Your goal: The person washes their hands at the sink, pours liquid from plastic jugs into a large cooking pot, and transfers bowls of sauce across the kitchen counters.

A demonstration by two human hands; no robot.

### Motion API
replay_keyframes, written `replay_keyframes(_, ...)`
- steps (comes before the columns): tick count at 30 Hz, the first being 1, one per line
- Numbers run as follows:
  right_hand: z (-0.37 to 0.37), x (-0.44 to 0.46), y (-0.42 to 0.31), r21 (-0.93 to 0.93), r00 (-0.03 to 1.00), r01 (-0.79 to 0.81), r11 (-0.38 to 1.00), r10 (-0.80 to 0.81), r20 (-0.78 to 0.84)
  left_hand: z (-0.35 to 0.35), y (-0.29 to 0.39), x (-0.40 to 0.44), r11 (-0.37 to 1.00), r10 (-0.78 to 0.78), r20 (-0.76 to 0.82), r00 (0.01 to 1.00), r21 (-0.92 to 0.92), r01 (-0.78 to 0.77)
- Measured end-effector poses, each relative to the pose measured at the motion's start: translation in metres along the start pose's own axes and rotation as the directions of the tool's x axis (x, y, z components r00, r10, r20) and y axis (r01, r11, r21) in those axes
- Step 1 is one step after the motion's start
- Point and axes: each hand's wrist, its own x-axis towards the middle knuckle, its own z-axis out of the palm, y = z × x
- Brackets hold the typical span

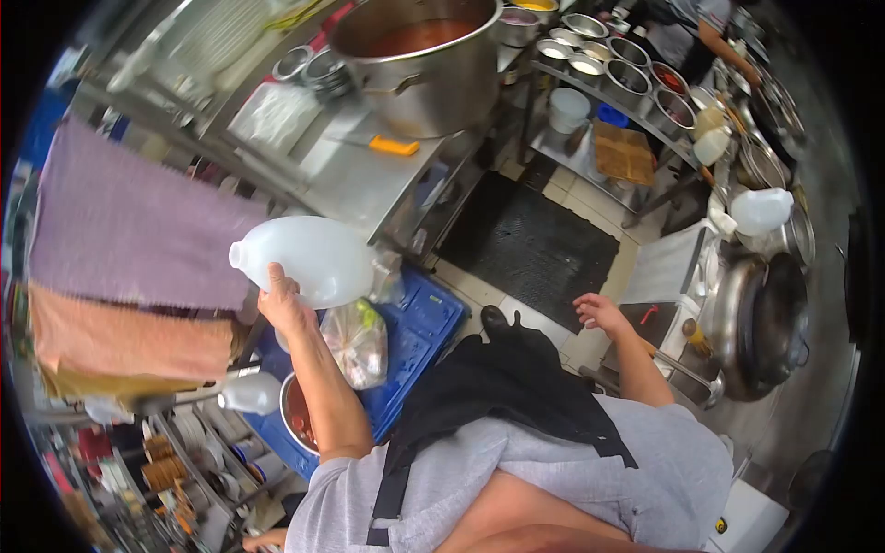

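A large, pale translucent plastic jug (318, 258) lies tilted on its side in the air, its mouth pointing left. My left hand (280, 300) grips it near the neck, with one finger up along its side. Below the jug, a clear bag of food (356, 346) rests on a blue plastic surface (419, 318). My right hand (599, 313) hangs over the floor at the right, fingers apart, holding nothing.
A big steel pot of red liquid (429, 88) and an orange-handled knife (395, 146) are on the steel counter (355, 189). Purple cloth (138, 221) hangs left. A wok (779, 318) stands right. Another person's arm (724, 46) reaches over pans at the upper right.
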Motion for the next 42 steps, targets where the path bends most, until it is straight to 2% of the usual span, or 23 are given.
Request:
replay_keyframes(2, -0.018, 0.000, -0.020, 0.001, 0.999, 0.024, 1.000, -0.024, -0.027, 0.035, -0.020, 0.014, 0.998, 0.025, -0.047, 0.999, 0.065, -0.022)
replay_keyframes(5, -0.040, -0.003, -0.044, -0.011, 0.995, 0.072, 0.997, -0.073, -0.066, 0.083, -0.034, 0.024, 0.998, 0.033, -0.037, 0.999, 0.062, -0.030)
replay_keyframes(7, -0.048, -0.004, -0.048, -0.003, 0.992, 0.087, 0.996, -0.087, -0.095, 0.083, -0.066, 0.049, 0.997, -0.014, -0.012, 1.000, 0.076, 0.015)
replay_keyframes(9, -0.052, -0.009, -0.041, 0.000, 0.990, 0.089, 0.996, -0.089, -0.110, 0.099, -0.078, 0.057, 0.989, -0.011, -0.058, 0.998, 0.145, 0.020)
replay_keyframes(11, -0.059, -0.010, -0.040, -0.015, 0.985, 0.112, 0.994, -0.113, -0.131, 0.113, -0.084, 0.058, 0.989, -0.001, -0.040, 0.999, 0.149, 0.007)
replay_keyframes(15, -0.059, -0.017, -0.015, 0.025, 0.999, -0.001, 1.000, 0.003, -0.050, 0.138, -0.088, 0.060, 0.993, 0.038, -0.038, 0.999, 0.116, -0.033)
replay_keyframes(17, -0.061, -0.013, -0.019, -0.036, 0.999, -0.043, 0.998, 0.043, -0.019, 0.141, -0.098, 0.073, 0.995, 0.061, -0.079, 0.995, 0.087, -0.054)
replay_keyframes(19, -0.061, -0.007, -0.025, -0.104, 0.996, -0.087, 0.991, 0.090, 0.023, 0.142, -0.109, 0.092, 0.959, 0.054, -0.093, 0.994, 0.281, -0.026)
replay_keyframes(21, -0.063, 0.008, -0.041, -0.055, 0.997, -0.076, 0.996, 0.074, -0.032, 0.149, -0.109, 0.102, 0.950, 0.055, -0.083, 0.995, 0.310, -0.026)
replay_keyframes(23, -0.063, 0.025, -0.058, -0.108, 0.997, -0.073, 0.991, 0.074, -0.001, 0.153, -0.123, 0.124, 0.875, 0.113, -0.074, 0.991, 0.479, -0.063)
replay_keyframes(25, -0.063, 0.042, -0.070, -0.126, 0.996, -0.084, 0.989, 0.083, -0.010, 0.169, -0.122, 0.133, 0.919, 0.179, -0.087, 0.980, 0.371, -0.135)
replay_keyframes(28, -0.064, 0.075, -0.080, -0.150, 0.996, -0.072, 0.986, 0.078, 0.036, 0.179, -0.120, 0.145, 0.871, 0.251, -0.061, 0.966, 0.449, -0.198)
replay_keyframes(29, -0.063, 0.084, -0.082, -0.148, 0.995, -0.092, 0.985, 0.098, 0.029, 0.174, -0.122, 0.146, 0.839, 0.271, -0.030, 0.962, 0.498, -0.221)
replay_keyframes(30, -0.062, 0.096, -0.081, -0.153, 0.993, -0.111, 0.982, 0.114, 0.014, 0.165, -0.120, 0.142, 0.811, 0.134, 0.006, 0.991, 0.574, -0.114)
replay_keyframes(31, -0.060, 0.108, -0.079, -0.185, 0.991, -0.116, 0.976, 0.125, 0.038, 0.157, -0.122, 0.131, 0.832, 0.178, -0.016, 0.984, 0.536, -0.142)
replay_keyframes(33, -0.053, 0.132, -0.068, -0.164, 0.976, -0.216, 0.962, 0.213, -0.035, 0.124, -0.130, 0.108, 0.862, 0.242, -0.095, 0.966, 0.478, -0.169)
replay_keyframes(34, -0.049, 0.143, -0.060, -0.197, 0.971, -0.237, 0.951, 0.240, -0.010, 0.098, -0.137, 0.095, 0.878, 0.205, -0.114, 0.972, 0.461, -0.131)
replay_keyframes(35, -0.043, 0.154, -0.051, -0.224, 0.967, -0.249, 0.942, 0.256, 0.000, 0.065, -0.146, 0.081, 0.891, 0.165, -0.138, 0.977, 0.446, -0.088)
replay_keyframes(37, -0.027, 0.173, -0.039, -0.316, 0.948, -0.281, 0.906, 0.314, 0.057, -0.003, -0.152, 0.043, 0.830, 0.131, -0.228, 0.965, 0.558, 0.019)
replay_keyframes(39, 0.000, 0.195, -0.028, -0.414, 0.935, -0.257, 0.873, 0.332, 0.121, -0.083, -0.151, -0.007, 0.824, -0.091, -0.260, 0.961, 0.522, 0.219)
replay_keyframes(40, 0.017, 0.203, -0.026, -0.441, 0.927, -0.250, 0.862, 0.345, 0.149, -0.118, -0.152, -0.033, 0.822, -0.088, -0.306, 0.948, 0.515, 0.242)
replay_keyframes(42, 0.051, 0.220, -0.025, -0.487, 0.911, -0.212, 0.847, 0.352, 0.215, -0.175, -0.137, -0.087, 0.722, -0.175, -0.326, 0.929, 0.599, 0.346)
